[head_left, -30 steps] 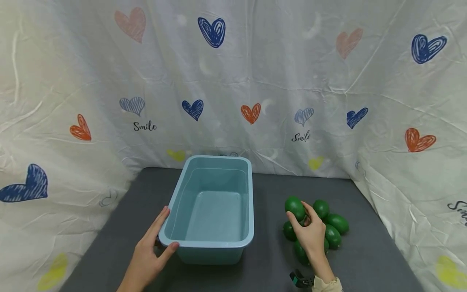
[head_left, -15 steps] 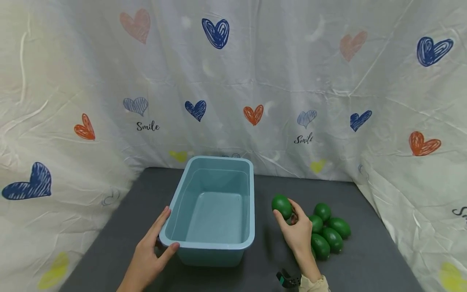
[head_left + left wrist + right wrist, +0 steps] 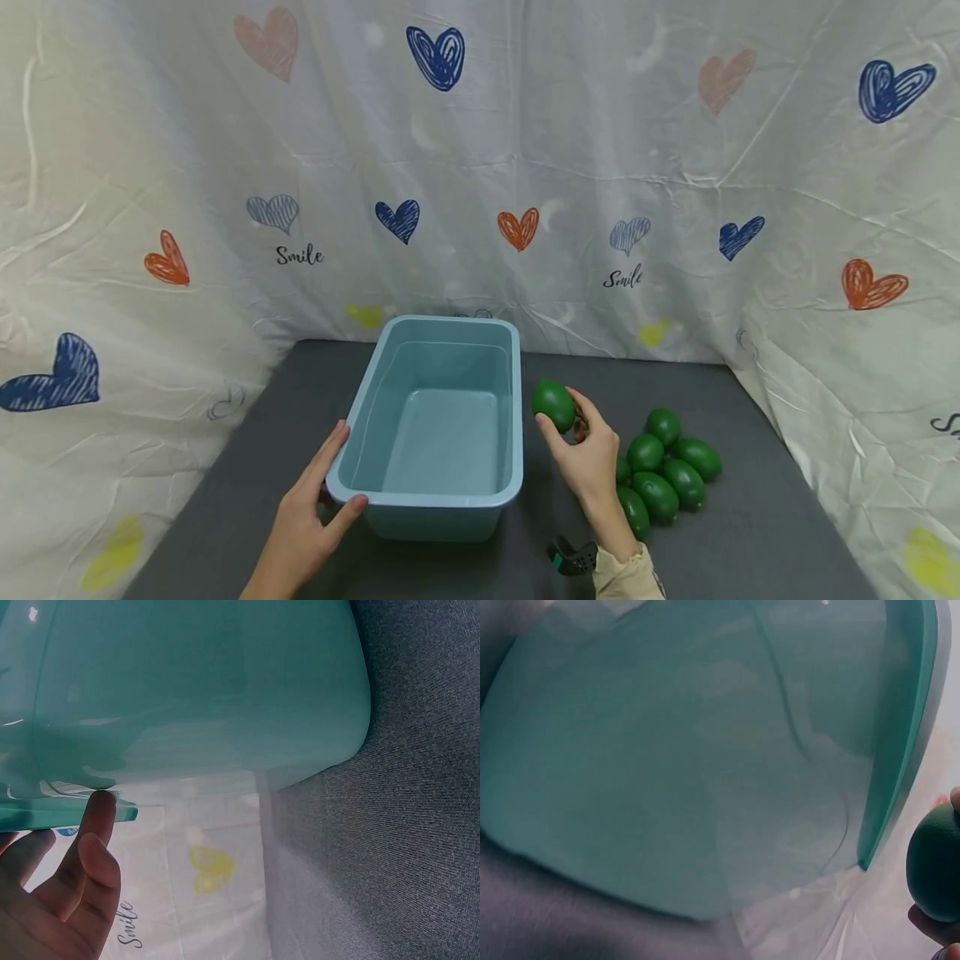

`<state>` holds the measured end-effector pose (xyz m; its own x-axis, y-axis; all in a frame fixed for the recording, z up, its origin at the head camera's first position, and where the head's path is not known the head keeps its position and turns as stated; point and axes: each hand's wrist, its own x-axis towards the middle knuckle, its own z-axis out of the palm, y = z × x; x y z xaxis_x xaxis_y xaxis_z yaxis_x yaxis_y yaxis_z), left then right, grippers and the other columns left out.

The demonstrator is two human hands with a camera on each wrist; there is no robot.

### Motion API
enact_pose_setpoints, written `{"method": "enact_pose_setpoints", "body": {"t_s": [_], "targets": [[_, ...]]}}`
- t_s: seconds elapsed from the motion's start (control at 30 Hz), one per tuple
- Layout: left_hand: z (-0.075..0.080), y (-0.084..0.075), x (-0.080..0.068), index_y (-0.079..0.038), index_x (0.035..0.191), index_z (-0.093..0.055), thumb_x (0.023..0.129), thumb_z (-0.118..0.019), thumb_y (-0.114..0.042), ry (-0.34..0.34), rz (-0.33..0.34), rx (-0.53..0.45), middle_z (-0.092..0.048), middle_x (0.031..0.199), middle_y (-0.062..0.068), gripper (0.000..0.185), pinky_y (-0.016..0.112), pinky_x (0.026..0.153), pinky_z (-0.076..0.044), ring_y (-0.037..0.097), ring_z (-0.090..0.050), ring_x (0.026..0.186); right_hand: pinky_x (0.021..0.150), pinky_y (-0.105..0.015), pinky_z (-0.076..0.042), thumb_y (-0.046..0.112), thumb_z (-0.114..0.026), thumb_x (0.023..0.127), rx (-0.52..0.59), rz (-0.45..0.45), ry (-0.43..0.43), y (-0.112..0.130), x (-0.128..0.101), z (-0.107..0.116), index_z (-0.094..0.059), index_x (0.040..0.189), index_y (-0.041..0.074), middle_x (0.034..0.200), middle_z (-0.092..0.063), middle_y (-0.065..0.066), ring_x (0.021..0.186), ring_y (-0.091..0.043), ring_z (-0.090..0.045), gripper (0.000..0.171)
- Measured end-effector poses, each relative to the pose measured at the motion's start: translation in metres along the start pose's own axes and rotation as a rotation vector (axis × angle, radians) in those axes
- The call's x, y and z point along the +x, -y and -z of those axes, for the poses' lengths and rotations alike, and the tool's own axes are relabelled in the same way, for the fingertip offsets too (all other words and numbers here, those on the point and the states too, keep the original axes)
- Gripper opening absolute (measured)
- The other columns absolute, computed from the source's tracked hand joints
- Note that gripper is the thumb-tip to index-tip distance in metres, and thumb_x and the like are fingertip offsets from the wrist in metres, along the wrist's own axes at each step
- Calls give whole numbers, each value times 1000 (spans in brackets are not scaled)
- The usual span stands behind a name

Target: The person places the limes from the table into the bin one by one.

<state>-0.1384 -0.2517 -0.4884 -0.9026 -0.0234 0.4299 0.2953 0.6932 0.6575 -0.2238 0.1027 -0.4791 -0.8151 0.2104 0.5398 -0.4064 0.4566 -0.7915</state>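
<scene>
A light blue plastic basin stands on the table with nothing inside. My left hand holds its near left corner, thumb on the front rim and fingers along the left side; in the left wrist view, fingers touch beneath the rim. Just right of the basin, my right hand pinches a green avocado between thumb and fingers, raised above the table. That avocado shows at the edge of the right wrist view, beside the basin's wall. Several more avocados lie right of the right forearm, partly hidden by it.
The dark grey table carries the basin and the avocados. Behind it hangs a white curtain printed with hearts. A dark band is on the right wrist, beside a beige sleeve.
My right hand has carried the avocado left, away from the pile and up close to the basin's right side. My left hand and the basin have stayed in place.
</scene>
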Motion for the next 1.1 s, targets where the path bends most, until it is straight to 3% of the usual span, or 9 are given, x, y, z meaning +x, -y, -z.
{"method": "enact_pose_setpoints", "body": {"t_s": [0.3,0.57,0.73,0.93,1.1], "targets": [[0,0,-1,-31,169,-32,95,-82,-26,-2,3,-6,-35,172,6,89,32,65,-52,17,-53,122,61,-28,-43,25,-87,89,37,45,28,22,3,-13,-71,136,8,88,-72,-4,61,-10,-48,52],[0,0,0,-30,169,-31,95,-82,-26,0,0,-17,-34,172,8,90,36,68,-55,34,-55,127,60,-28,-43,28,-86,89,41,87,56,37,7,-24,-71,136,7,82,-68,-2,60,-14,-48,54],[0,0,1,-28,169,-32,94,-83,-24,-4,-6,-21,-34,172,9,91,45,74,-59,38,-54,134,57,-26,-40,30,-86,89,30,106,98,42,9,-30,-70,138,8,76,-63,-1,55,-10,-42,56],[0,0,2,-27,169,-32,94,-82,-25,-1,-1,-28,-34,172,10,90,38,68,-56,38,-55,131,58,-27,-40,31,-86,89,-7,133,149,42,9,-34,-70,137,8,73,-57,1,57,-9,-42,56],[0,1,0,-28,169,-32,94,-83,-25,0,0,-19,-34,172,9,91,43,73,-58,37,-53,133,61,-28,-40,32,-87,88,-59,155,180,43,12,-35,-70,136,8,78,-61,0,62,-7,-42,57]]}}
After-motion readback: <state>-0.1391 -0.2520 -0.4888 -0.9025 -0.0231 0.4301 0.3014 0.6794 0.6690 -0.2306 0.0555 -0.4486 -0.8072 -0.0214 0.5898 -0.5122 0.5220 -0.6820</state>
